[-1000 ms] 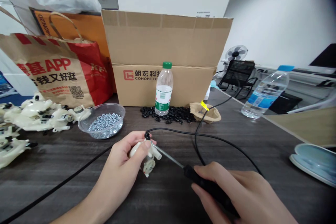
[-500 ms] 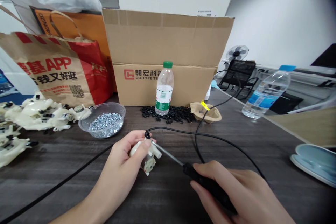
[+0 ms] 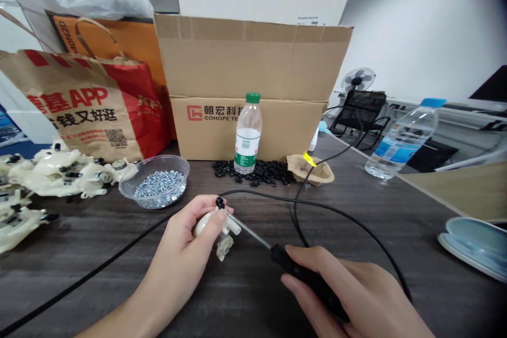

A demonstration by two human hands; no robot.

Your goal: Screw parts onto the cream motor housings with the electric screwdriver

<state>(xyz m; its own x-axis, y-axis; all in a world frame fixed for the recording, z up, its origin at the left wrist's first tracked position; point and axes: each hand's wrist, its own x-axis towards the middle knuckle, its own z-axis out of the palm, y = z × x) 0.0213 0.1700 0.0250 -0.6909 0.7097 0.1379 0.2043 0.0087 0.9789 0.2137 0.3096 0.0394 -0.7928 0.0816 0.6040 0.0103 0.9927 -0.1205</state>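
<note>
Near the middle of the dark table, my left hand (image 3: 189, 245) is closed round a cream plastic part (image 3: 224, 245) with a small black piece (image 3: 220, 203) at its top. My right hand (image 3: 336, 288) grips the black handle of a screwdriver (image 3: 250, 231). The metal shaft points up and left, and its tip meets the part beside my left thumb, just below the black piece. Whether a screw sits at the tip is too small to tell. A black cable (image 3: 336, 208) runs behind both hands.
Beyond my left hand stands a clear bowl of screws (image 3: 160, 186), with several cream parts (image 3: 51, 171) to its left. Small black pieces (image 3: 269, 171) surround a green-capped bottle (image 3: 247, 140) before a cardboard box (image 3: 253, 63). A pulp tray (image 3: 322, 173) and another bottle (image 3: 404, 142) are farther right.
The screwdriver and my right hand have shifted slightly left. My left hand and the cream part have also moved a little left, with the tip still at the part.
</note>
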